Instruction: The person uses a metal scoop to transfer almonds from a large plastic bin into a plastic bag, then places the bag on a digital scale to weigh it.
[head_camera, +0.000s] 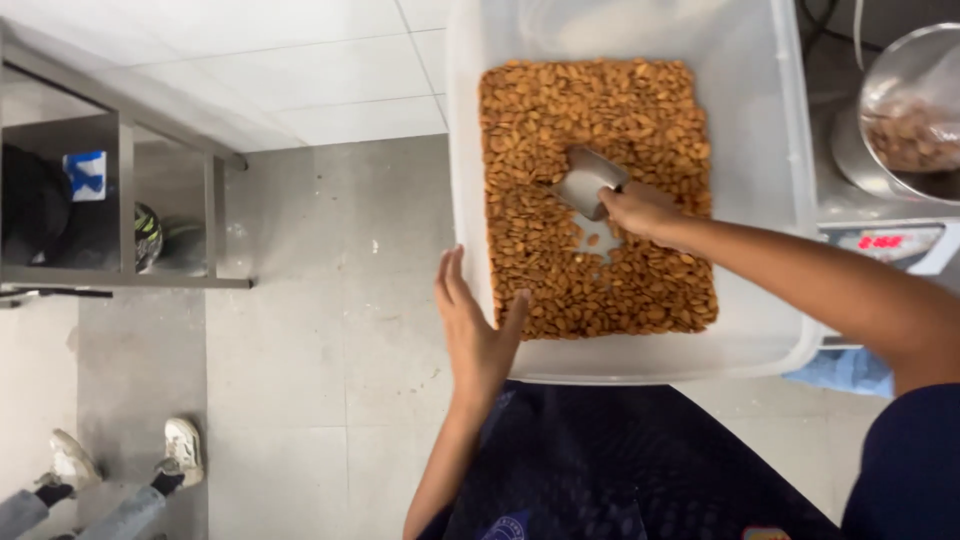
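A large clear plastic bin (770, 200) holds a thick layer of brown almonds (590, 120). My right hand (642, 210) reaches into the bin and grips the handle of a small metal scoop (585, 180), whose mouth digs into the almonds. My left hand (475, 320) rests flat against the bin's near left corner, fingers straight and thumb over the rim, steadying it.
At the right a metal bowl (910, 110) with some almonds sits on a digital scale (890, 245) with a red display. A metal shelf (120, 200) stands at the left. Another person's feet in white sneakers (125, 460) are on the grey floor at lower left.
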